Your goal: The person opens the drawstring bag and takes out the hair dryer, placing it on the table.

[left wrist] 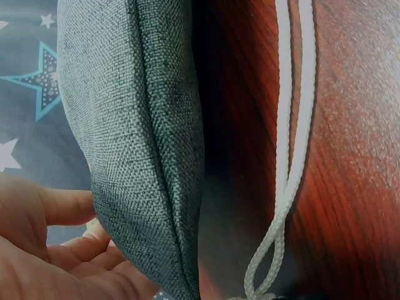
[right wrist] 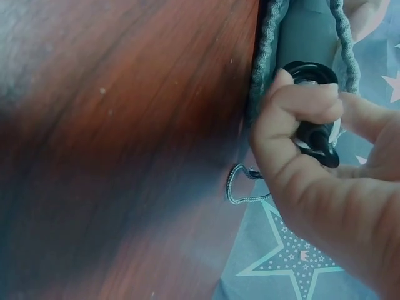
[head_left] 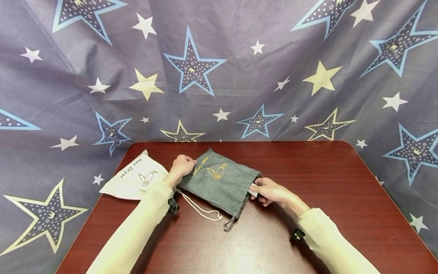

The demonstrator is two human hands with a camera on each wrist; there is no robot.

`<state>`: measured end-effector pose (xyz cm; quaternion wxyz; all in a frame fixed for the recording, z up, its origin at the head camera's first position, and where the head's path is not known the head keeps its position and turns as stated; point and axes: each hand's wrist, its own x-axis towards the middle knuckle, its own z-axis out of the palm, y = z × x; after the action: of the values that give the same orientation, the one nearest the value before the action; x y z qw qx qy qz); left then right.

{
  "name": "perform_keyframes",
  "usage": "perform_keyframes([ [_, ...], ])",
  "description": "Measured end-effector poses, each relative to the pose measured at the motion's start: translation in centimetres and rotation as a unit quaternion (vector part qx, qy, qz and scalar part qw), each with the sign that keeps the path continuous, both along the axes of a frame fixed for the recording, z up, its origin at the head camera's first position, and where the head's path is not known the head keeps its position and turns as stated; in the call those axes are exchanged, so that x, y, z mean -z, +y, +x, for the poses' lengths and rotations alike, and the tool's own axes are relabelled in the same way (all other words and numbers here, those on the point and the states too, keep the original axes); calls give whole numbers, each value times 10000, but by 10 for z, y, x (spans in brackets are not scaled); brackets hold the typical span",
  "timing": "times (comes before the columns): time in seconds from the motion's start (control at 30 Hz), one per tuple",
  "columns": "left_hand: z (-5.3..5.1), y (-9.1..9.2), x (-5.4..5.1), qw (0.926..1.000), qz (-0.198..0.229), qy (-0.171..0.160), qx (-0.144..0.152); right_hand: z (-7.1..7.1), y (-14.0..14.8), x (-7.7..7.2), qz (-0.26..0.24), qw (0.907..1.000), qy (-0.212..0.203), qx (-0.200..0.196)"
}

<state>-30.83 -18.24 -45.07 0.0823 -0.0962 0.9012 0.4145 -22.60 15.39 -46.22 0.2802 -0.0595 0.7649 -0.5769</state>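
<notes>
Over the table [head_left: 318,167], the grey bag [head_left: 220,186] is pinched at its closed end by the left hand [head_left: 183,164]; at its mouth, a white object [head_left: 253,190] is gripped by the right hand [head_left: 275,191]. At the table's left, the white bag [head_left: 127,180] is seen.

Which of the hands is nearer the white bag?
Left. The left hand is just beside the white bag, at the closed end of the gray bag; the right hand is farther off, at the gray bag's mouth.
</notes>
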Motion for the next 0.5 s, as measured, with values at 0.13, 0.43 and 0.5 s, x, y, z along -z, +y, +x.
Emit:
perform_keyframes([
  [0.13, -1, 0, 0, 10000, 11, 4, 1, -2, 1, 1, -45, 10000, -10, -53],
  [0.43, 0, 1, 1, 10000, 14, 2, 3, -5, 1, 6, -24, 10000, -67, -62],
  [0.5, 0, 1, 0, 10000, 21, -9, 14, -4, 1, 6, -34, 10000, -79, -34],
])
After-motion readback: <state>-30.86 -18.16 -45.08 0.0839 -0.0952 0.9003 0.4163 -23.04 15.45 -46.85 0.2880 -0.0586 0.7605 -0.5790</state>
